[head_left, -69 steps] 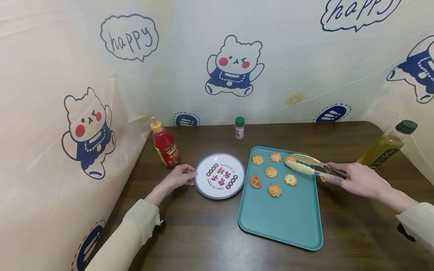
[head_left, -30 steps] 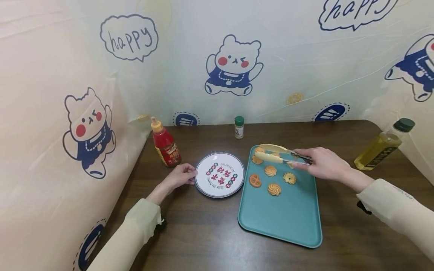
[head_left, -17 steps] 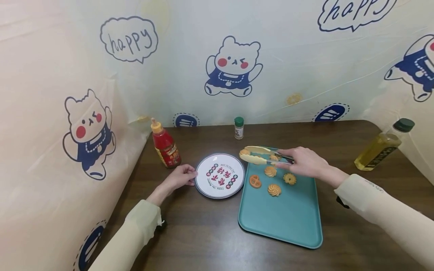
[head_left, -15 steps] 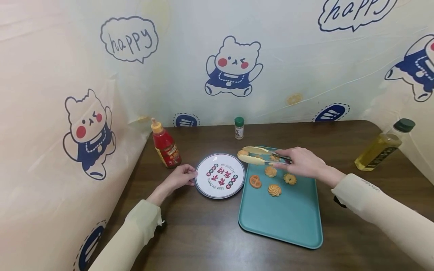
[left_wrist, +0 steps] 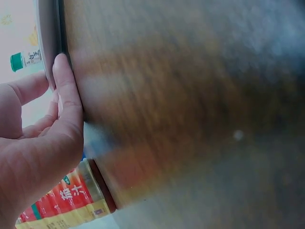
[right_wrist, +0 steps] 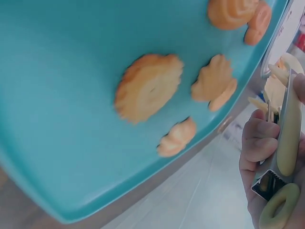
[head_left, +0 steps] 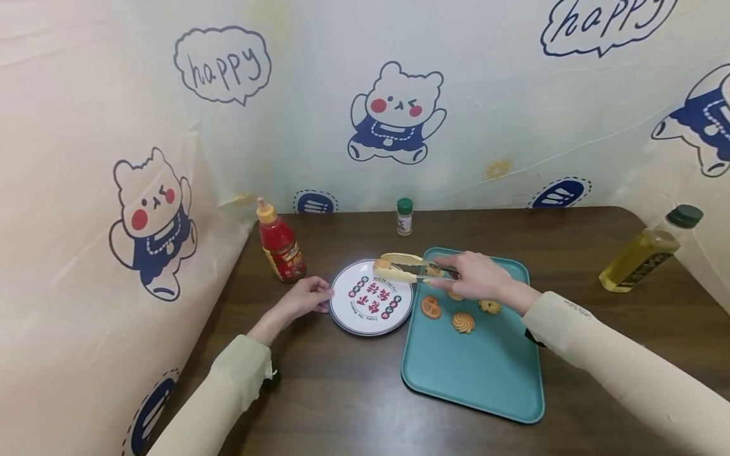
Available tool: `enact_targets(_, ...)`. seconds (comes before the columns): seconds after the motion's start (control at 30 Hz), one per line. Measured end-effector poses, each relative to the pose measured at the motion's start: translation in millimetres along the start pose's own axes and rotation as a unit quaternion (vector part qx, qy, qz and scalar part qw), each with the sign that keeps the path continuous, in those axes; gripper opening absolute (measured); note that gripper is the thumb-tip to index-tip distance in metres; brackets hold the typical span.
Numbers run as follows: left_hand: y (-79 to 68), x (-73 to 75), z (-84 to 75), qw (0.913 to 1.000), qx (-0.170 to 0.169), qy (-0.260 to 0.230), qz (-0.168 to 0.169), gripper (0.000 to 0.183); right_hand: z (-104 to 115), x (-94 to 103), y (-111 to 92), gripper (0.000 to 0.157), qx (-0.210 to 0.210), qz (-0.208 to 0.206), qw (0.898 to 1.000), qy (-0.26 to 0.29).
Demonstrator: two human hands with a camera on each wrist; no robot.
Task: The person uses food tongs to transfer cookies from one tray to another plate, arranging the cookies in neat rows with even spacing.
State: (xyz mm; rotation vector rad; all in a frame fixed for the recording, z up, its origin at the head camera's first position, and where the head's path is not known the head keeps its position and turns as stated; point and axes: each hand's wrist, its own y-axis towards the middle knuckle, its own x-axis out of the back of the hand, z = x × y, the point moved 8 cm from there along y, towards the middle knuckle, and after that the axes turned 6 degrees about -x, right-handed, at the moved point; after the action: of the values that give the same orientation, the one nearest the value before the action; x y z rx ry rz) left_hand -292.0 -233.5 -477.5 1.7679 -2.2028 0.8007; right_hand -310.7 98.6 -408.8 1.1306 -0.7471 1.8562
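My left hand (head_left: 302, 297) pinches the left rim of the round white plate (head_left: 353, 313), thumb at its upper face; the left wrist view shows the fingertips at the plate's edge. My right hand (head_left: 481, 277) grips a pair of tongs (head_left: 395, 273) with cream tips. A small round cookie (head_left: 381, 263) sits between those tips, over the plate's upper part. Right of the plate lies a teal tray (head_left: 473, 377) bearing a pretzel-shaped cookie (head_left: 431, 308), a swirl cookie (head_left: 463, 322) and several others, some partly hidden by my right hand. In the right wrist view the tongs (right_wrist: 289, 138) lie along my palm.
A red sauce bottle (head_left: 283, 252) with a yellow cap stands behind my left hand. At the table's back is a small green-capped shaker (head_left: 404, 220). An oil bottle (head_left: 637, 261) stands far right. A printed cloth (head_left: 319, 126) hangs round the table.
From the tray's back, my right hand has carried the tongs left, with a cookie in their tips, until they hang over the plate. My left hand has stayed at the plate's rim.
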Motion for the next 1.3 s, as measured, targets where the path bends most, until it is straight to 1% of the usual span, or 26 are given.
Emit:
enact_targets(0.2, 3.2, -0.1, 0.8, 1.0, -0.003, -0.004, -0.002, 0.032, 13.6, -10.5, 12.8, 0.064, 0.005, -0.002, 1.0, -0.016)
enact_targets(0.43, 3.8, -1.5, -0.1, 1.0, -0.003, -0.006, 0.002, 0.032, 17.7, -20.3, 21.5, 0.067, -0.003, 0.003, 0.999, -0.038)
enact_targets(0.63, 3.7, -1.3, -1.1, 1.0, -0.001, -0.004, 0.004, 0.033, 19.7, -19.7, 24.6, 0.067, -0.002, 0.003, 0.999, -0.04)
enact_targets(0.87, 3.0, -1.0, 1.1, 1.0, 0.003, -0.001, 0.003, 0.032, 25.2, -21.4, 29.2, 0.065, 0.001, 0.014, 0.998, -0.059)
enact_targets(1.03, 2.7, -0.6, 0.6, 1.0, 0.002, -0.007, 0.002, 0.032, 27.8, -23.3, 30.8, 0.064, -0.004, 0.022, 0.998, -0.059)
enact_targets(1.3, 2.8, -1.5, 0.6, 1.0, 0.001, -0.004, -0.002, 0.032, 28.8, -23.5, 28.9, 0.065, -0.015, 0.022, 0.998, -0.06)
